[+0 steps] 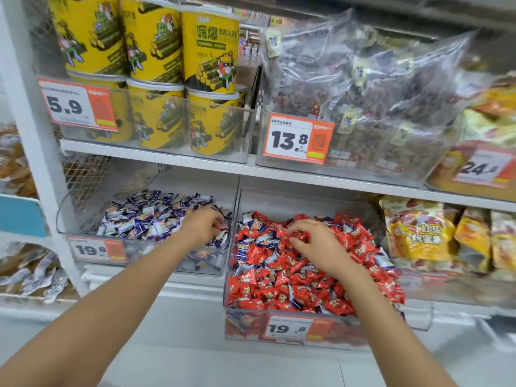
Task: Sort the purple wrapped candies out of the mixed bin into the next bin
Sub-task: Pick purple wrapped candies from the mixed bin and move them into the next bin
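Note:
A clear mixed bin (284,335) on the lower shelf holds mostly red wrapped candies (282,283) with several purple wrapped candies (252,241) scattered near its back left. To its left stands a clear bin (97,250) filled with purple candies (145,216). My left hand (202,224) hovers over the right end of the purple bin, fingers curled down; whether it holds a candy cannot be told. My right hand (315,238) rests on the red pile in the mixed bin, fingers spread and pressing among the wrappers.
Yellow snack tubs (209,57) and clear bags of snacks (363,88) fill the upper shelf behind price tags. Yellow and orange snack bags (418,233) stand right of the mixed bin. A white shelf post (36,135) runs down the left.

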{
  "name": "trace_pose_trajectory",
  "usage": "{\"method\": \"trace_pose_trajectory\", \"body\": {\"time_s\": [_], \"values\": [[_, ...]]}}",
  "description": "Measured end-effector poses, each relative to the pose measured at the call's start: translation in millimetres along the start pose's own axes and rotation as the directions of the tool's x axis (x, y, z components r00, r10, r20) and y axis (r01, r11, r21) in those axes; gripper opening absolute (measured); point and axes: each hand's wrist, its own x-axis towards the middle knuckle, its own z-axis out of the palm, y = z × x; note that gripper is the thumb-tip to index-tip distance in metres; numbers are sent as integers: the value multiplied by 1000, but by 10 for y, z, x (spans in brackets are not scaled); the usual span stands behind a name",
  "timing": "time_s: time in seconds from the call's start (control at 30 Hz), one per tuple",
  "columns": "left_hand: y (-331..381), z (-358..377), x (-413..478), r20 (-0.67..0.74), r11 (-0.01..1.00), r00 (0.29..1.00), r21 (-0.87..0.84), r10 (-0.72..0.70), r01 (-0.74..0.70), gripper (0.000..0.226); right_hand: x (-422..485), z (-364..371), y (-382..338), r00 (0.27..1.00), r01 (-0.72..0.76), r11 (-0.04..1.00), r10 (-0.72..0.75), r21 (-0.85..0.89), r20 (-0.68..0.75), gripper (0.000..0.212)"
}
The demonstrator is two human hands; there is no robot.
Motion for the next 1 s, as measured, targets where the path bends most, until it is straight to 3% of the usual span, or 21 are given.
{"method": "trace_pose_trajectory", "body": {"time_s": [0.13, 0.17, 0.23, 0.3, 0.37, 0.43, 0.53, 0.63, 0.73, 0.83, 1.0], "values": [[-77, -117, -96, -55, 932, 995, -358, -84, 59, 24, -60, -33, 86, 1000, -21, 1000, 21, -16, -12, 22], [-63, -177, -163, -126, 906, 985, -420, -118, 54, 23, -77, -42, 92, 1000, -20, 1000, 20, -1, -19, 21], [109, -343, -332, -373, 870, 913, -492, -166, -42, 24, -95, -49, 100, 999, -13, 1000, 14, 16, -29, 21], [456, -519, -528, -486, 843, 871, -497, -73, -206, 24, -91, -58, 111, 999, -9, 1000, 9, 21, -35, 21], [808, -616, -661, -371, 819, 921, -489, 116, -300, 27, -101, -70, 115, 999, -11, 1000, 11, 21, -32, 21], [992, -604, -689, -183, 857, 954, -421, 238, -295, 36, -142, -115, 132, 999, -20, 999, 22, 32, -47, 21], [865, -537, -625, -194, 905, 975, -387, 108, -177, 46, -223, -245, 162, 993, -53, 993, 63, 101, -101, 22], [610, -408, -599, -149, 863, 988, -504, -50, -32, 55, -164, -279, 68, 994, -35, 987, 51, 156, -99, 30], [514, -305, -592, -147, 852, 989, -520, -32, -50, 50, 120, -51, -192, 996, -4, 988, -10, 153, 92, 34], [486, -271, -576, -206, 850, 978, -517, -14, -96, 46, 440, 424, -408, 959, 30, 995, -57, 98, 277, 20], [414, -230, -517, -221, 852, 975, -508, 16, -129, 44, 606, 618, -370, 895, 94, 995, -69, -35, 442, 22]]}}
